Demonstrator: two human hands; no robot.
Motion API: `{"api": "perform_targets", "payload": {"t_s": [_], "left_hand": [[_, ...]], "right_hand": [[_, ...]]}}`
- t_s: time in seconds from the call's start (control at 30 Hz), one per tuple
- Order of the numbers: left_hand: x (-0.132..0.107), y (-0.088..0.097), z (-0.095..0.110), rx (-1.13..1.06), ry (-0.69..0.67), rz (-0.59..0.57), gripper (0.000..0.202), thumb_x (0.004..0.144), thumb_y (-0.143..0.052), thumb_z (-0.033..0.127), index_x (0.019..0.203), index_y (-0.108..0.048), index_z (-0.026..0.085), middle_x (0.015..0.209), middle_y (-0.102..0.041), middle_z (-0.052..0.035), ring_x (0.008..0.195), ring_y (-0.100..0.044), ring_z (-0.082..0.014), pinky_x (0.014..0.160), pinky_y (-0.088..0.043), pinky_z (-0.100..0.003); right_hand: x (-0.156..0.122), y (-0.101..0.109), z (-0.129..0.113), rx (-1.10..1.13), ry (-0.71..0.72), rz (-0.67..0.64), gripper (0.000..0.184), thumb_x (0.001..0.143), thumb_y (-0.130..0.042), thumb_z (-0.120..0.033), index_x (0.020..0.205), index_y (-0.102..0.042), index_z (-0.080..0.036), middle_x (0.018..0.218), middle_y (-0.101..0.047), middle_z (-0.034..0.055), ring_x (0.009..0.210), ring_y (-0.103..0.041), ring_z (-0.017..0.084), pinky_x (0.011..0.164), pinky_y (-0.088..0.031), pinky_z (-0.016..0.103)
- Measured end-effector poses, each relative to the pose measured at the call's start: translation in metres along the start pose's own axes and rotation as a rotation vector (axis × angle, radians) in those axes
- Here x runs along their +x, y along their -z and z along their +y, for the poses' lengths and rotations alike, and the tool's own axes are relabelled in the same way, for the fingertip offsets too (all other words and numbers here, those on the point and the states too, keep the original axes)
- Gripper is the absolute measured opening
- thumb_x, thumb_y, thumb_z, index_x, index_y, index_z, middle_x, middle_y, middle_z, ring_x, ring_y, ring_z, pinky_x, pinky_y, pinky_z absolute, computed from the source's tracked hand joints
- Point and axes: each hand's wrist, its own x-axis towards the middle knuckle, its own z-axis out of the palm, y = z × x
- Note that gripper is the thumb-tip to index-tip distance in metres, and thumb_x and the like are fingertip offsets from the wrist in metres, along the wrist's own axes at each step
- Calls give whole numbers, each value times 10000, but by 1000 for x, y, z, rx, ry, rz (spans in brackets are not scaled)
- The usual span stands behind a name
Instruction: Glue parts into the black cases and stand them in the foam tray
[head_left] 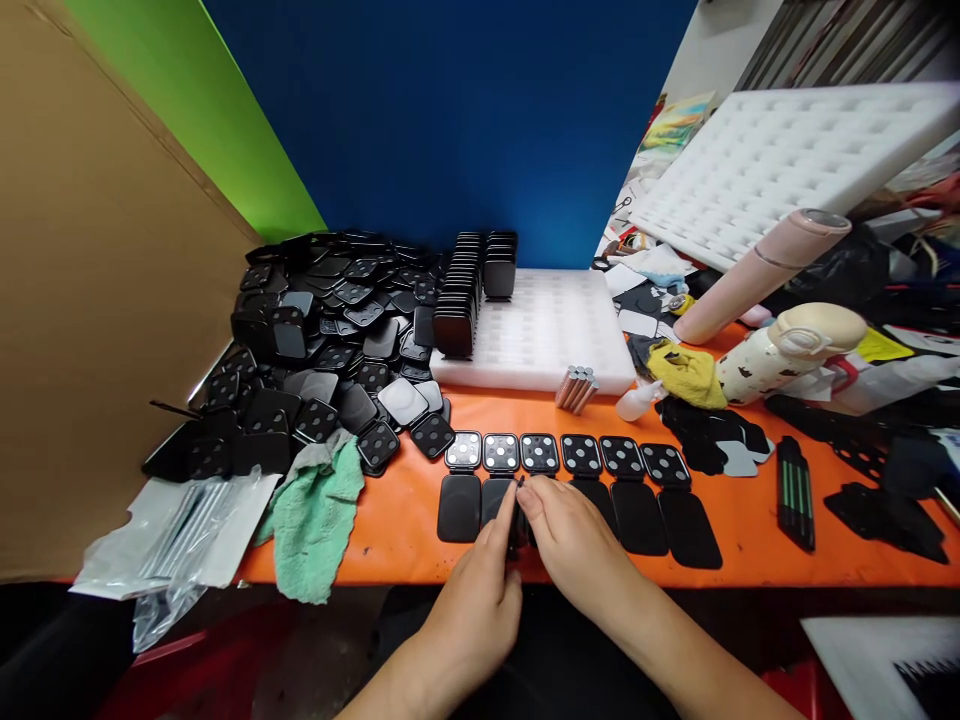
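A row of several open black hinged cases (579,455) lies on the orange table (750,520), their upper halves showing round dots and their lower halves plain black. My left hand (480,580) and my right hand (574,540) meet at the third case from the left (538,452). Both hands have their fingers pinched together over its lower half. A small dark piece (519,484) sticks up between the fingertips; I cannot make out what it is.
A big heap of black cases (330,330) fills the left. A white foam tray (540,330) carries stacked cases (469,290). Metal rods (576,388), a green cloth (319,510), plastic bags (176,540), a black tool (795,490) and a cream bottle (795,350) lie around.
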Motion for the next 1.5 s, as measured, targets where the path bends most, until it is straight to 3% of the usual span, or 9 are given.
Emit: {"api": "perform_targets", "payload": {"t_s": [0.1,0.33,0.47,0.67,0.87,1.07,1.23,1.37,1.5], "left_hand": [[-7,2,-3,175,-46,-1,765,780,-418,42,1447,-130,280,1355,-447,-108,1167,-496,-274,958,-427,-431],[-15,2,3,315,-91,36,725,795,-434,90,1442,-171,286,1233,-546,-129,1012,-592,-298,832,-502,-422],[-7,7,10,76,-47,76,593,839,-477,177,1398,-299,263,1193,-596,-96,1050,-583,-270,890,-477,-389],[10,27,25,-210,-14,208,300,911,-449,317,1159,-575,205,1107,-652,-68,987,-614,-224,867,-499,-333],[-1,36,24,161,-311,343,352,878,-461,148,1193,-558,270,1167,-629,-35,1065,-590,-199,911,-491,-310],[-10,41,28,555,-583,259,535,775,-436,32,1290,-472,175,1224,-593,-82,1095,-575,-184,908,-492,-255],[-13,42,36,594,-665,274,555,755,-431,5,1290,-476,144,1230,-587,-112,1098,-569,-199,914,-478,-281],[-1,39,35,282,-426,313,346,820,-484,86,1124,-609,195,1041,-685,-72,930,-646,-189,806,-512,-264],[19,42,35,-281,7,518,156,811,-596,289,887,-654,165,813,-701,-45,752,-655,-185,666,-517,-258]], "right_hand": [[-3,1,-1,-26,4,-51,321,932,-342,-313,644,-441,-210,640,-547,-5,619,-509,144,567,-354,255],[-6,-17,4,337,-114,13,383,880,-409,-429,568,-351,-214,523,-373,-50,502,-380,105,472,-294,225],[-6,-21,-2,387,-86,66,374,869,-440,-425,572,-412,-200,551,-435,-28,547,-418,117,519,-330,235],[-4,-3,-20,718,-49,-116,301,931,-349,-399,809,-535,-196,780,-547,10,744,-504,137,679,-405,243],[-12,-7,-22,783,-180,-100,349,923,-368,-446,742,-523,-191,714,-501,-5,680,-437,125,632,-362,246],[-20,-1,-28,1255,-418,-204,347,872,-477,-480,726,-524,-169,656,-397,-38,593,-333,85,559,-303,215],[-21,-9,-35,1538,-501,-64,287,789,-628,-388,663,-508,-159,636,-435,-32,590,-371,84,556,-317,212],[-19,-17,-35,1657,-582,-14,319,793,-620,-408,632,-520,-152,519,-315,-75,483,-253,61,492,-269,201],[-18,-13,-35,1758,-608,-236,257,827,-571,-399,825,-591,-143,573,-376,-56,512,-306,72,500,-282,210]]}}
